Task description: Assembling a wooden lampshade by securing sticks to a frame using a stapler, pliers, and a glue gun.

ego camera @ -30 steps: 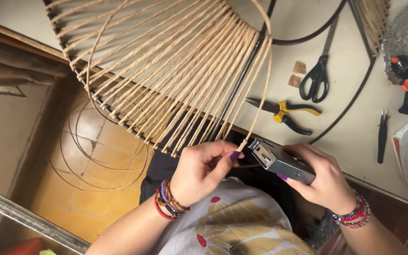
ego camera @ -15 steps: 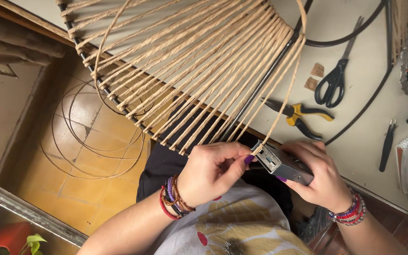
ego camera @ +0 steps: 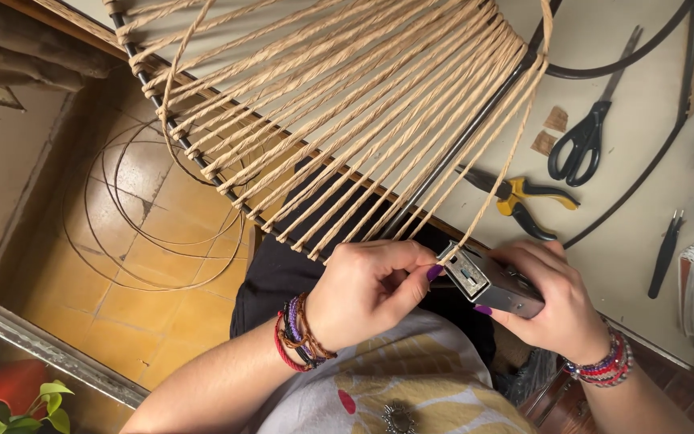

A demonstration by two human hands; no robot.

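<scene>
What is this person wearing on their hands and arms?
Both arms are bare to the elbow, with no sleeves in view. The left hand has a stack of red, purple and brown cord bracelets at the wrist. The right hand wears red and beaded bracelets. The fingernails are painted purple.

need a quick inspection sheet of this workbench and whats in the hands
surface: pale table, bare between the tools
job's things: metal frame strung with tan paper cord; one cord end runs down to a grey metal stapler
clutter: black scissors, yellow-handled pliers, small black tweezers, two brown scraps
hands: left hand pinches the cord end at the stapler's nose; right hand holds the stapler
cables: black cable curving across the table
surroundings: wire hoops on a tiled floor, green plant
</scene>
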